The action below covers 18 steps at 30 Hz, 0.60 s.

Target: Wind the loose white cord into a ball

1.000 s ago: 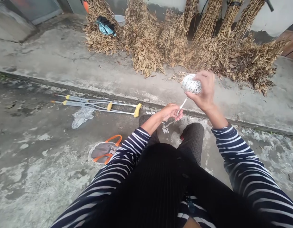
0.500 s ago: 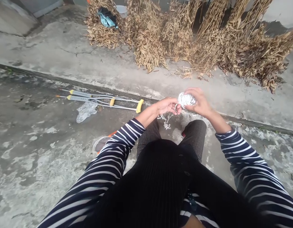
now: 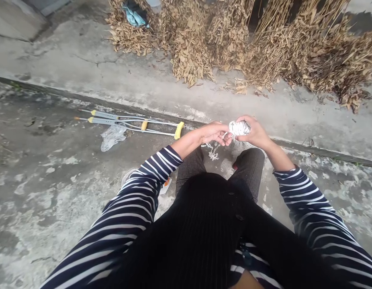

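In the head view, we hold a ball of white string in our right hand, the fingers curved over its far side and the thumb on its near side. The ball is held up in front of our knees and shows against the front edge of the concrete ledge. Our left hand is right beside it, palm turned partly up and fingers bent, gripping a strand close to the ball; its index fingertip reaches the ball's left side, though we cannot tell whether it presses there. Loose string lies in a small tangle on the ground between our knees, just off the ledge's front edge.

To the left, a pair of crutches lies on the ground along that same edge, yellow pads toward us, with a crumpled clear plastic bag beside the shafts. Behind our left striped sleeve we see part of a white and orange thing, mostly hidden. Toward the back of the ledge are bundles of dry plants, leaves spread on the concrete, with a blue and black cloth on the leftmost one.
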Tool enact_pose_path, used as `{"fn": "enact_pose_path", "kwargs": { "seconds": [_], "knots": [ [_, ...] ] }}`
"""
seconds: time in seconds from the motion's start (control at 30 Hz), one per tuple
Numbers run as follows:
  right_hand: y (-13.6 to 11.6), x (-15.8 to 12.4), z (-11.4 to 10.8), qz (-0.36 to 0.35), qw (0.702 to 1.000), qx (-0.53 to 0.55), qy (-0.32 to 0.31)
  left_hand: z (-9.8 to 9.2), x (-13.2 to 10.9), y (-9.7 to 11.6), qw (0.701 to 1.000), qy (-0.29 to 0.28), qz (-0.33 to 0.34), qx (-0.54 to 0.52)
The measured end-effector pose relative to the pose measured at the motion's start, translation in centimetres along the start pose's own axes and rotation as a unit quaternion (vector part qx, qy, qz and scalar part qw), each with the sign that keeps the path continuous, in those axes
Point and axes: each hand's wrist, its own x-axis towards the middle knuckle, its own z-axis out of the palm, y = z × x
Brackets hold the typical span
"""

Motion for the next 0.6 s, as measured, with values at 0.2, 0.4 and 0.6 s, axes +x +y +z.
{"fn": "enact_pose_path", "kwargs": {
  "seconds": [0.2, 0.4, 0.6],
  "knots": [
    [-0.3, -0.4, -2.1, -0.058, 0.979, -0.184, 0.067, -3.1, -0.1, 0.4, 0.989, -0.050, -0.048, 0.127],
    [-1.8, -1.0, -8.2, -0.046, 0.940, -0.295, 0.166, -6.0, 0.9, 0.1, 0.968, 0.037, -0.062, 0.242],
    [-0.4, -2.9, -15.1, -0.032, 0.864, -0.396, 0.310, -10.1, 4.4, -1.0, 0.930, 0.194, -0.006, 0.312]
  ]
}}
